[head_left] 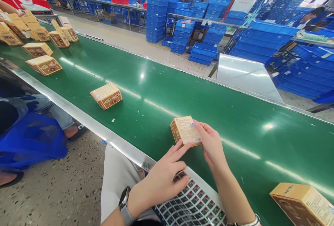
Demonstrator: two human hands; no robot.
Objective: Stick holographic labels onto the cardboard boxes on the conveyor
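Note:
A small tan-and-brown cardboard box (185,131) sits tilted on the green conveyor belt, its printed face up. My right hand (210,140) grips the box by its right side, thumb near a small blue mark on the face. My left hand (167,173) has its fingers stretched out and apart, with fingertips touching the box's lower edge. Under my wrists lies a sheet of small dark stickers in rows (194,198), partly covered by my left hand.
The green belt (156,79) runs from far left to lower right. A similar box (106,96) lies to the left, another (302,201) at lower right, and several more stand at far left near another person's arm. Blue crates (158,10) are stacked beyond.

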